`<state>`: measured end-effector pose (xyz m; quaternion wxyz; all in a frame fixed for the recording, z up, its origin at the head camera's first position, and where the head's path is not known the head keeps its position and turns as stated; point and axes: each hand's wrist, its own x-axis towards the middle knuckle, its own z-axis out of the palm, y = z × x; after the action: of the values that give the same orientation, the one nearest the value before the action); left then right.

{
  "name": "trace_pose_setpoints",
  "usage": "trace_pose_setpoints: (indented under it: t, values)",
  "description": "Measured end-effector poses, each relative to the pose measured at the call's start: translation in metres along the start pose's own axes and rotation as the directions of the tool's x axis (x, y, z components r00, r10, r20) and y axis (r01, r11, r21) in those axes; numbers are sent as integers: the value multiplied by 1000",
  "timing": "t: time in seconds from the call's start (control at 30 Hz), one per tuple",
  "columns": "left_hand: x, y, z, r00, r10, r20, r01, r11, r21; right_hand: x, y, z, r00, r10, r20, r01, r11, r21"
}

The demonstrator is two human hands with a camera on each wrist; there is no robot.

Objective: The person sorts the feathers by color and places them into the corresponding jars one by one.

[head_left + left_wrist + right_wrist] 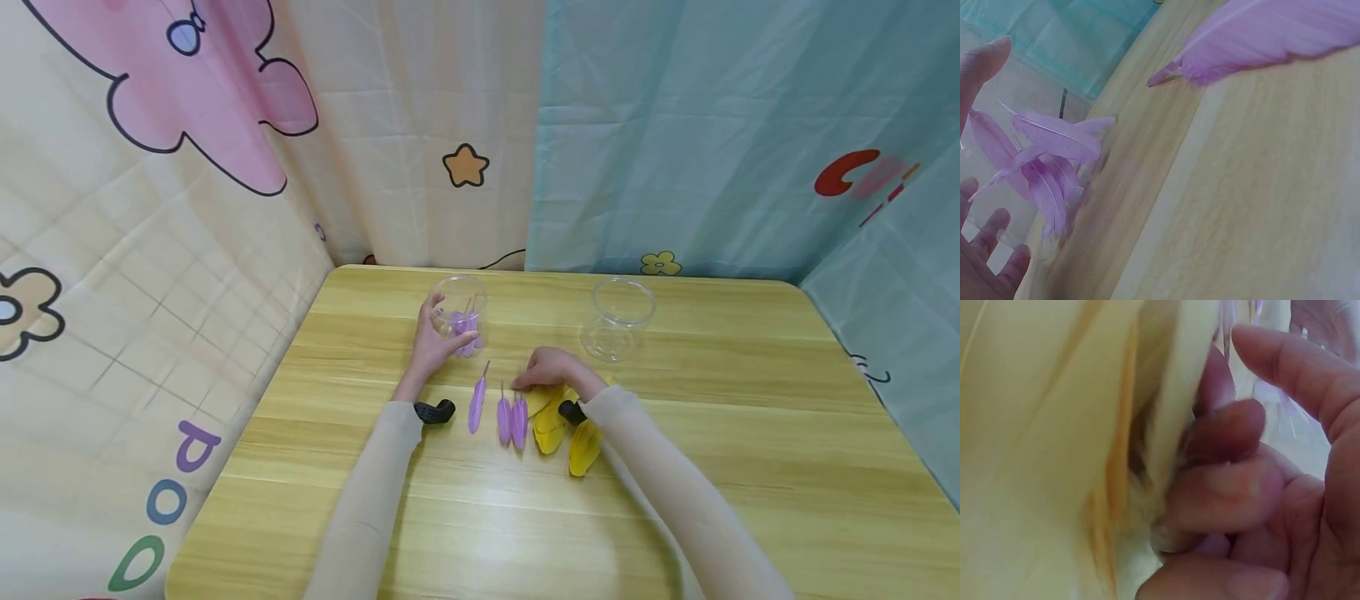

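My left hand (pixel 431 343) holds a clear cup (pixel 459 293) at the back left of the table, thumb and fingers spread round its wall. Several purple feathers (pixel 1054 134) stand inside that cup. Three more purple feathers lie in front of it: one purple feather (pixel 477 406) apart, and a close pair, the left feather (pixel 504 419) beside the right feather (pixel 520 423). Over the pair's quill ends hovers my right hand (pixel 553 369), fingers bent, with a gap between thumb and forefinger in the right wrist view. Yellow feathers (pixel 550 433) lie under its wrist, partly hidden.
A second clear cup (pixel 624 310) stands at the back right of the wooden table (pixel 750 417). Printed curtains (pixel 420 125) hang behind the table and along its sides. Each wrist wears a black camera, as on the left wrist camera (pixel 435 412).
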<state>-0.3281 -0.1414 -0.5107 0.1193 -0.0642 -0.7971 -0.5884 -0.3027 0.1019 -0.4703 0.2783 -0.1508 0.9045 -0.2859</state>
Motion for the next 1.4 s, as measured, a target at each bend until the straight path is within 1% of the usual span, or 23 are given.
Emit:
trace_pose_setpoints:
  t: [0.1, 0.23, 0.3, 0.4, 0.5, 0.57, 0.67, 0.77, 0.83, 0.9, 0.93, 1.0, 1.07, 1.13, 1.23, 1.3, 1.33, 1.4]
  values:
    - [0, 0, 0, 1000, 3, -1, -3, 1000, -1, 2, -1, 3, 999, 18, -32, -19, 999, -28]
    - [0, 0, 1, 1000, 5, -2, -5, 1000, 3, 2, -1, 5, 999, 26, -38, -27, 1000, -13]
    - [0, -1, 1, 1000, 5, -2, -5, 1000, 5, 2, 1, 4, 999, 13, -30, -12, 1000, 19]
    - [0, -1, 1, 1000, 5, 1, -5, 1000, 6, 0, 3, -1, 999, -32, -29, 34, 997, 64]
    - [0, 0, 0, 1000, 6, 4, -6, 1000, 4, -3, 5, -7, 997, -61, -46, 65, 994, 86]
    - [0, 0, 0, 1000, 7, 2, -7, 1000, -1, -4, 5, -13, 996, -65, -62, 71, 992, 100]
    - [1, 0, -1, 1000, 14, -4, -15, 1000, -6, -5, 5, -21, 993, -61, -102, 74, 989, 127]
    - [1, -1, -1, 1000, 12, -4, -12, 1000, -7, -6, 2, -27, 984, -68, -164, 95, 982, 162]
    - [1, 0, -1, 1000, 4, 1, -4, 1000, -4, -6, -1, -31, 974, -77, -213, 121, 971, 204]
    - [0, 0, -1, 1000, -8, 7, 8, 1000, -1, -5, -6, -34, 958, -84, -274, 153, 959, 240]
    - [0, 0, -1, 1000, -13, 9, 13, 1000, 2, -5, -8, -36, 947, -85, -309, 171, 949, 265]
    - [0, 1, -2, 1000, -14, 12, 14, 1000, 7, -3, -15, -39, 917, -84, -390, 218, 924, 314]
    - [1, 1, -2, 1000, -16, 11, 16, 1000, 8, -1, -24, -43, 880, -64, -471, 258, 897, 359]
    - [1, 1, -2, 1000, -13, 9, 13, 1000, 9, 1, -33, -46, 838, -34, -545, 299, 863, 407]
    - [1, 0, -1, 1000, -6, 9, 6, 1000, 5, 6, -48, -50, 759, 15, -651, 367, 816, 447]
    - [0, 1, -1, 1000, -1, 9, 1, 1000, 1, 10, -56, -52, 700, 50, -712, 412, 786, 460]
    - [0, 1, -1, 1000, 1, 11, -1, 1000, 0, 12, -60, -53, 670, 68, -739, 431, 774, 463]
    - [-1, 2, -1, 1000, 0, 12, 0, 1000, -2, 17, -67, -54, 612, 103, -784, 455, 766, 455]
